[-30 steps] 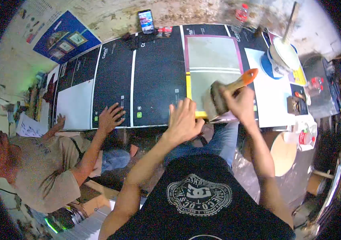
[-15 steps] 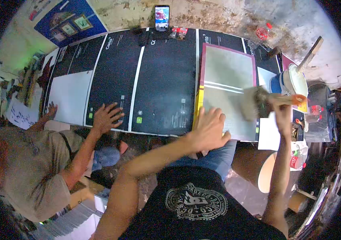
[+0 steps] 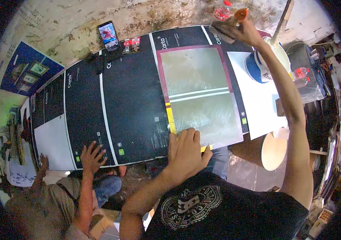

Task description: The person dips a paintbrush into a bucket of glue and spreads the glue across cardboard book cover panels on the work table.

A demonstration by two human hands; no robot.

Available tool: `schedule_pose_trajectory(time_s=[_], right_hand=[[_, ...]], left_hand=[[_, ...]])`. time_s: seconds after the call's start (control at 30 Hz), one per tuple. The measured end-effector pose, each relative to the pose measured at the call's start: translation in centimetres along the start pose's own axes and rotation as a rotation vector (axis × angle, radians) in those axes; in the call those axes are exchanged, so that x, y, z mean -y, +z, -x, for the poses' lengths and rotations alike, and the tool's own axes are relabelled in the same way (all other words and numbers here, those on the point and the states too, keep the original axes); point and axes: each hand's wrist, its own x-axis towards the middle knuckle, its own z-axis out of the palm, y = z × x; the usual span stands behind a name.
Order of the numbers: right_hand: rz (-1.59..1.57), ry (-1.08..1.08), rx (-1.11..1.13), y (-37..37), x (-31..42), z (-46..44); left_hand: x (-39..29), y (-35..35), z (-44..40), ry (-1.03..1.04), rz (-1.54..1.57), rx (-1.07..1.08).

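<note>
My right hand (image 3: 248,34) is stretched out to the back right, closed around the handle of a wide brush (image 3: 223,33) with an orange handle end. The brush head is above the back edge of the table, near a clear bottle with a red cap (image 3: 222,13). In front of me lies a grey-beige sheet (image 3: 196,76) with a maroon and yellow border and two white stripes across it; its surface shines wetly. My left hand (image 3: 188,154) lies on its near left corner, fingers extended and thumb apart.
Black boards (image 3: 132,96) cover the table. A blue and white bucket (image 3: 258,68) with a wooden stick stands at right beside white paper (image 3: 254,104). A phone (image 3: 108,36) leans on the wall. At left, another person's hand (image 3: 92,156) rests on the boards.
My right hand has carried the brush from the right side of the sheet to the table's back edge. My left hand has shifted to the near left corner. The camera view has turned.
</note>
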Motion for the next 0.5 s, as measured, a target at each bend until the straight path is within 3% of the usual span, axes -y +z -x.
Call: schedule_pose_trajectory(time_s=[0.1,0.13,0.2,0.3,0.43,0.5], right_hand=[[-0.292,-0.218,0.232,-1.1,7.2,1.1],[-0.289,-0.461,0.353,0.4,7.6,0.8],[-0.176,-0.608,0.389,3.2,6.0,-2.0],[-0.028,-0.27,0.261,1.7,8.2,-6.5],[-0.176,-0.564,0.576,3.1,14.5,-6.3],[-0.112,-0.523,0.522,5.8,14.3,-9.1]], left_hand=[[0.4,-0.5,-0.4,0.0,0.007,0.022],[0.5,-0.6,-0.4,0.001,0.01,0.046],[0.5,-0.3,-0.6,0.015,0.017,0.004],[0.7,0.1,-0.5,0.036,0.022,-0.072],[1.1,0.0,-0.6,0.06,0.051,-0.111],[1.1,-0.1,-0.4,0.063,0.054,-0.131]])
